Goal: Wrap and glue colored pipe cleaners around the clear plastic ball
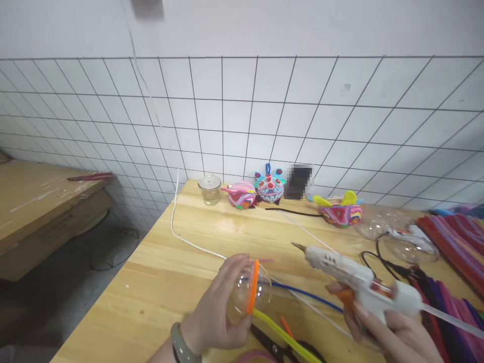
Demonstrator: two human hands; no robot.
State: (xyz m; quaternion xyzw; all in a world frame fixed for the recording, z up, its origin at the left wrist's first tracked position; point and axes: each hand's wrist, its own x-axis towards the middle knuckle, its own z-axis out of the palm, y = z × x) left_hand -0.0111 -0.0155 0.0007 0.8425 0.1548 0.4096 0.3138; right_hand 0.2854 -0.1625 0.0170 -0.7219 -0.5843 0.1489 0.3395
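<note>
A clear plastic ball [262, 295] with an orange pipe cleaner [252, 287] round its middle is gripped between the fingers and thumb of my left hand [215, 307]. My right hand [393, 330] is wrapped round the handle of a white glue gun [340, 267], a finger at its orange trigger. The nozzle points left, apart from the ball. From the gun's rear runs a pale glue stick [454, 320]. A yellow pipe cleaner [283, 335] and a blue pipe cleaner [310, 292] lie by the ball. Dark-handled scissors [270, 343] are partly hidden below it.
Along the wall stand a lidded glass cup [209, 190], a pink fish-like ornament [242, 195], a blue beast-faced ornament [269, 186] and a yellow-finned ornament [342, 214]. More clear plastic balls [410, 247] and pipe cleaner bundles [454, 242] lie right. A white cord [189, 244] crosses the table.
</note>
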